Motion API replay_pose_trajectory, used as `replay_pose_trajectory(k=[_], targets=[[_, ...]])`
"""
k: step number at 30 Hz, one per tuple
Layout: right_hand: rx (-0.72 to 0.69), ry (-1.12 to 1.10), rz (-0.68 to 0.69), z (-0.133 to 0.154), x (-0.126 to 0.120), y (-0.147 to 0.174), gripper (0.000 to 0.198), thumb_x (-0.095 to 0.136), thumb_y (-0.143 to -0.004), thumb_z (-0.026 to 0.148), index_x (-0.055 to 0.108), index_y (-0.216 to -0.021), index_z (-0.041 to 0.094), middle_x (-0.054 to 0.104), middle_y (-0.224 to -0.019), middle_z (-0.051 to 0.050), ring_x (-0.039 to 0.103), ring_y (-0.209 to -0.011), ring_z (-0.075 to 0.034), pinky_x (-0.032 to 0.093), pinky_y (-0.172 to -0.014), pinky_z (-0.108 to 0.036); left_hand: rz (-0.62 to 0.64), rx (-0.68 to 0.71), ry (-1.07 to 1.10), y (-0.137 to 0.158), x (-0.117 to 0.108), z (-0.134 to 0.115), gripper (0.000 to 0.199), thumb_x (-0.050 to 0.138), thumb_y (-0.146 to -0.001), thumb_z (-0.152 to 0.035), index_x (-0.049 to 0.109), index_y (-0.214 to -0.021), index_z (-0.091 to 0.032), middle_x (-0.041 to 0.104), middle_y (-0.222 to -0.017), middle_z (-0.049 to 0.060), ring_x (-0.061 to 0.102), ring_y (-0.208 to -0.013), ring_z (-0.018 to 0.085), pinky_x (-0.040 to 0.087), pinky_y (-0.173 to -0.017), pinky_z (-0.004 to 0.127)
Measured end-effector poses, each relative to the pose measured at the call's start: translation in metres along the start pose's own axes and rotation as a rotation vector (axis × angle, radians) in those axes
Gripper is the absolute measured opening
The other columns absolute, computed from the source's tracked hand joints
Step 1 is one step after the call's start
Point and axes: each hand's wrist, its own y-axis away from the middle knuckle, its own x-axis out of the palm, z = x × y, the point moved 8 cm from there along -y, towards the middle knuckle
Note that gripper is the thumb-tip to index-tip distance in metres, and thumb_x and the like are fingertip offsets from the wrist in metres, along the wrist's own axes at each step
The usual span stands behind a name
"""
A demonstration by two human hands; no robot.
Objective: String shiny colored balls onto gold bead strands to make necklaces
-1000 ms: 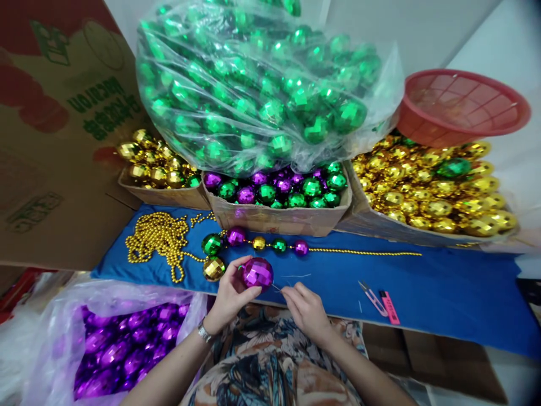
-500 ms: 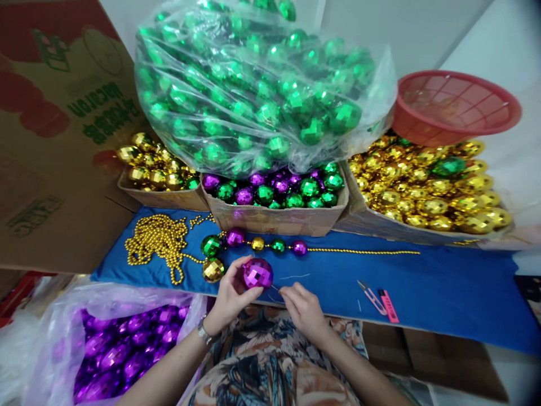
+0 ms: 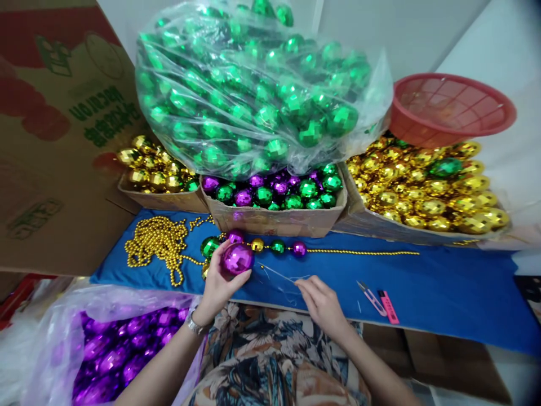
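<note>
My left hand (image 3: 222, 285) is closed around a shiny purple faceted ball (image 3: 238, 259), thumb below and fingers at its far side. My right hand (image 3: 321, 301) is pinched on a thin white thread (image 3: 279, 275), which stretches left toward the ball. A small gold bead (image 3: 262, 267) shows near the thread's left end. Whether a needle is between my right fingers is too small to tell. Just behind the held ball lies a strand with a green ball (image 3: 210, 247), a gold ball (image 3: 257, 245), a smaller green ball (image 3: 278, 246) and a purple ball (image 3: 300, 248).
Pink-handled snips (image 3: 372, 299) and a pink box-like piece (image 3: 389, 307) lie right on the blue cloth (image 3: 456, 299). Gold bead chain (image 3: 156, 242) is heaped left. Behind stand a carton of mixed balls (image 3: 274, 220), a green-ball bag (image 3: 253, 96) and a red basket (image 3: 454, 107).
My left hand has moved left and slightly up with the purple ball, now covering part of the strand. My right hand has moved right, away from the ball, and the thread between them is longer.
</note>
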Motion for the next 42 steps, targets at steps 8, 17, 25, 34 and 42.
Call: replay_pose_trajectory(k=[8, 17, 25, 34, 42], targets=[[-0.162, 0.311, -0.008, 0.024, -0.034, -0.018, 0.027, 0.040, -0.096, 0.012, 0.065, -0.105, 0.016, 0.058, -0.082, -0.007, 0.054, -0.075, -0.016, 0.045, -0.069, -0.027, 0.059, 0.420, -0.532, 0.001, 0.008, -0.027, 0.069, 0.073, -0.074, -0.031, 0.043, -0.136, -0.023, 0.051, -0.133, 0.012, 0.045, -0.127, 0.031, 0.036, -0.107, 0.050], [-0.355, 0.652, 0.053, 0.046, -0.037, -0.028, 0.025, 0.043, -0.094, 0.008, 0.064, -0.104, 0.018, 0.055, -0.074, -0.004, 0.045, -0.068, -0.017, 0.032, -0.064, -0.032, 0.159, 0.539, -0.768, 0.011, 0.020, -0.033, 0.066, 0.063, -0.079, -0.017, 0.044, -0.141, -0.028, 0.045, -0.140, 0.012, 0.041, -0.127, 0.034, 0.033, -0.107, 0.053], [-0.302, 0.591, 0.355, 0.040, -0.017, -0.051, 0.013, 0.057, -0.088, 0.010, 0.062, -0.092, 0.021, 0.057, -0.079, -0.003, 0.049, -0.070, -0.017, 0.029, -0.062, -0.031, 0.512, 0.347, -0.585, 0.012, 0.046, -0.021, 0.072, 0.075, -0.072, -0.030, 0.046, -0.138, -0.028, 0.051, -0.131, 0.011, 0.049, -0.117, 0.030, 0.043, -0.100, 0.046], [-0.397, 0.733, 0.298, 0.046, -0.009, -0.055, 0.005, 0.057, -0.090, 0.013, 0.061, -0.091, 0.017, 0.058, -0.078, -0.004, 0.049, -0.075, -0.019, 0.029, -0.066, -0.033, 0.384, 0.513, -0.957, 0.011, 0.049, -0.027, 0.060, 0.066, -0.079, -0.026, 0.049, -0.137, -0.023, 0.048, -0.131, 0.016, 0.044, -0.116, 0.034, 0.042, -0.098, 0.052], [-0.266, 0.713, 0.051, 0.031, -0.047, -0.038, 0.015, 0.058, -0.086, 0.010, 0.065, -0.093, 0.021, 0.056, -0.072, -0.003, 0.046, -0.070, -0.018, 0.025, -0.063, -0.032, 0.230, 0.361, -0.592, -0.006, 0.024, -0.021, 0.053, 0.070, -0.078, -0.039, 0.055, -0.127, -0.024, 0.054, -0.126, 0.011, 0.052, -0.117, 0.028, 0.044, -0.100, 0.044]])
